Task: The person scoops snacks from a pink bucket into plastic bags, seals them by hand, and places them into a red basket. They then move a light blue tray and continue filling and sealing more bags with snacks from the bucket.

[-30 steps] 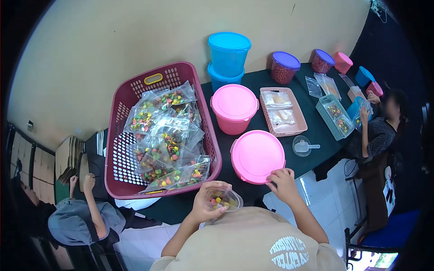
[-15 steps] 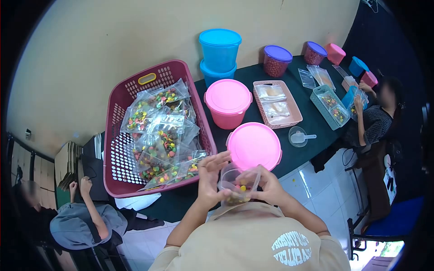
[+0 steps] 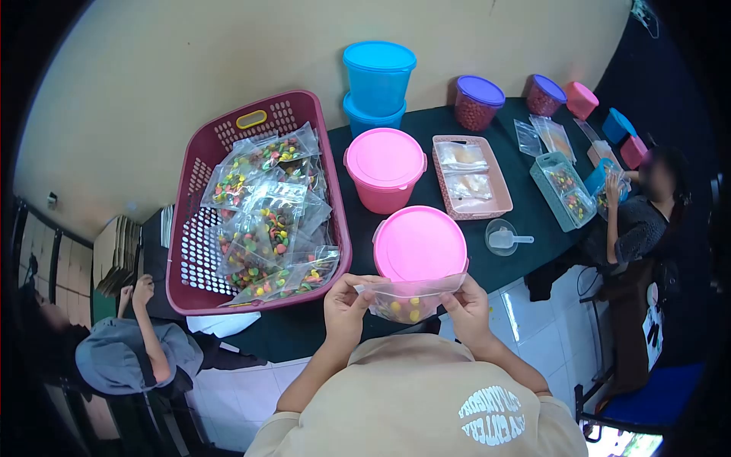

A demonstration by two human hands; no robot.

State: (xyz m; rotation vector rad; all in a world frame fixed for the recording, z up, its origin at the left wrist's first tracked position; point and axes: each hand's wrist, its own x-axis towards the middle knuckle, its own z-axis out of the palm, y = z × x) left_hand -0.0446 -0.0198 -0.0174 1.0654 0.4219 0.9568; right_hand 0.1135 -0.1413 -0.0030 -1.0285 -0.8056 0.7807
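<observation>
A clear plastic bag with yellow and reddish pieces in its bottom is stretched between my hands, close to my chest. My left hand pinches its upper left corner, thumb in front. The upper right corner is gripped by my right hand. Just beyond the bag stands a tub with a pink lid, its near edge partly covered by the bag. To the left is a maroon basket full of bags of small colourful pieces.
Another pink tub and stacked blue tubs stand behind. A pink tray holds flat packets; a scoop rests in a round clear container. One person works at a teal basket on the right; another person sits at left.
My hands have spread apart and pulled the bag's top edge out wide and straight. Earlier the bag stood rounded and open between them. The right-hand person's hands have shifted slightly.
</observation>
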